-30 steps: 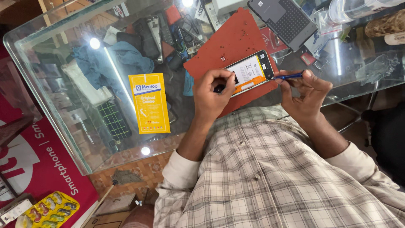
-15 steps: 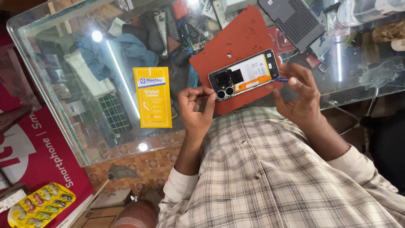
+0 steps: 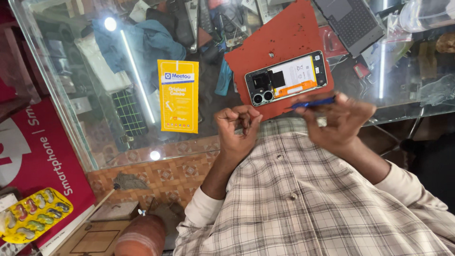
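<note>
A phone with its back cover off (image 3: 286, 78) lies on a red work mat (image 3: 284, 38) on a glass counter (image 3: 118, 142), showing its camera rings, battery and an orange strip. My left hand (image 3: 237, 128) is curled into a fist just below the mat, clear of the phone; nothing shows in it. My right hand (image 3: 337, 119) hovers at the mat's near edge, below the phone's right end. It grips a slim blue tool (image 3: 313, 102) that lies nearly level, with its tip pointing left.
A yellow flat packet (image 3: 177, 96) lies on the glass left of the mat. A dark grey ribbed device (image 3: 350, 19) sits at the back right. Tools and cloth clutter the shelf under the glass. A yellow blister tray (image 3: 33, 215) and red carton (image 3: 38, 156) sit lower left.
My left hand has drawn back from the phone's camera end and closed into a fist. The right hand has pulled back from the phone with the blue tool. The view has moved closer.
</note>
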